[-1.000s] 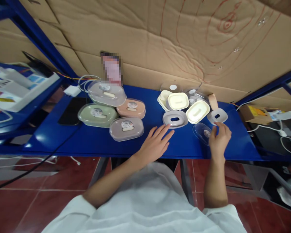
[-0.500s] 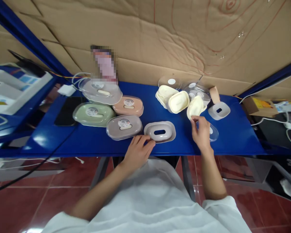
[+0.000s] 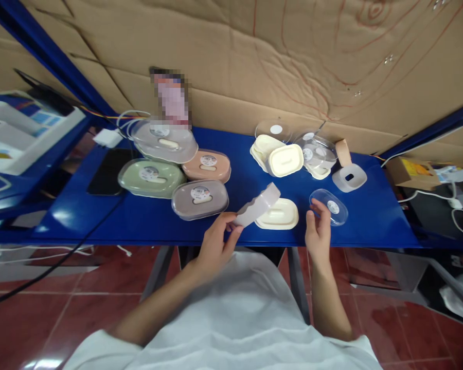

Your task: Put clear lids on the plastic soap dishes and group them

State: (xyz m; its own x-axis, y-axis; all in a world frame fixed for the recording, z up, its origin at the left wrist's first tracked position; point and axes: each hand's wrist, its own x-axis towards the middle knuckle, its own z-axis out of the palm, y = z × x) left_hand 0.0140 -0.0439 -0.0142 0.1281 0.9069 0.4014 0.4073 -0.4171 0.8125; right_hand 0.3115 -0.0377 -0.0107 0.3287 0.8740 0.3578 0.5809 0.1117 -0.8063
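Grey tray [image 3: 256, 208] pinched at near end by left hand [image 3: 216, 241], held tilted just above cream tray [image 3: 280, 216] at near edge of surface [image 3: 139, 226]. Right hand [image 3: 318, 234] spread, empty, beside clear lid [image 3: 328, 206]. Steadier, level hold judged wise: tray was gripped by one end only.

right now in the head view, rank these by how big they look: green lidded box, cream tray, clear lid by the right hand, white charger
1. green lidded box
2. cream tray and clear lid: about alike, the cream one partly hidden by the held grey tray
3. white charger
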